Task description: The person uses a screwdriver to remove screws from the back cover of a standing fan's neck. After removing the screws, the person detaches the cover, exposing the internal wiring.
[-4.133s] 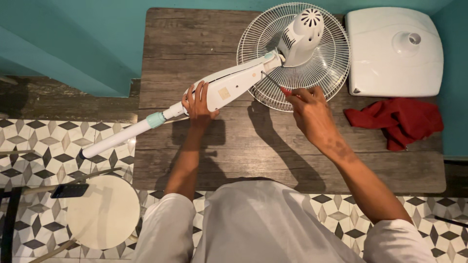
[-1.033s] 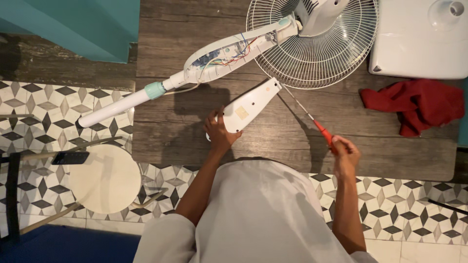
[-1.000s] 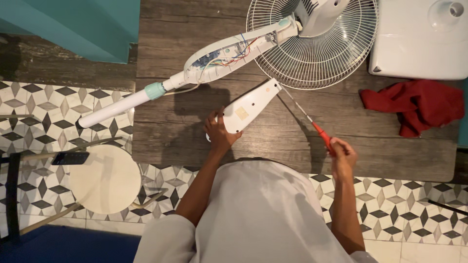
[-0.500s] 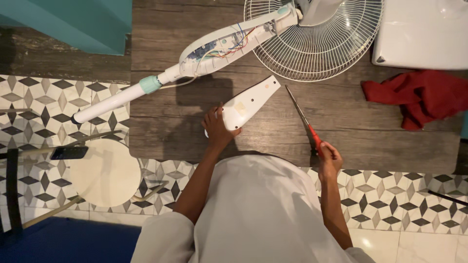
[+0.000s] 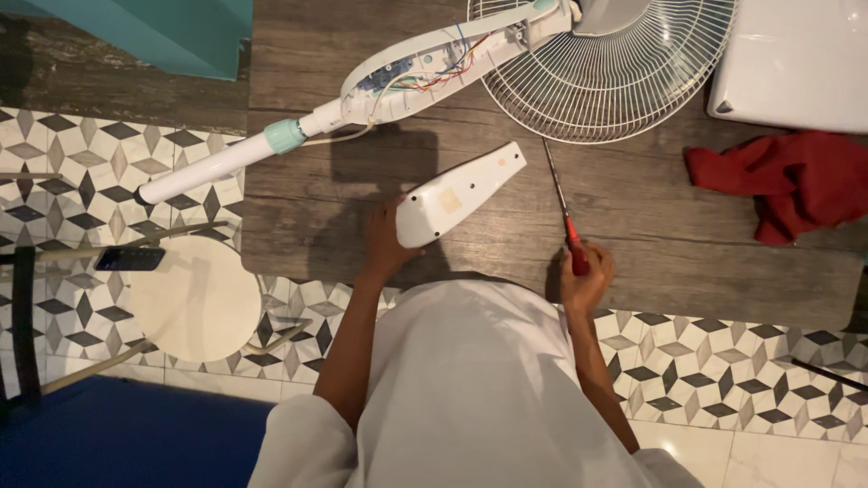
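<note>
Left hand (image 5: 384,242) grips the white cover (image 5: 458,193) on the table (image 5: 687,244) near its front edge; right hand (image 5: 586,282) clasps the screwdriver (image 5: 563,210) at that edge. Bare wood lies between cover and cloth (image 5: 794,182).

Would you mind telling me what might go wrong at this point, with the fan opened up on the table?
1. The wires in the open housing lie bare; a hand or tool could snag them.
2. The screwdriver in the right hand lies by the table edge and might roll off if released.
3. The cover under the left hand also sits near that edge and may slip.
</note>
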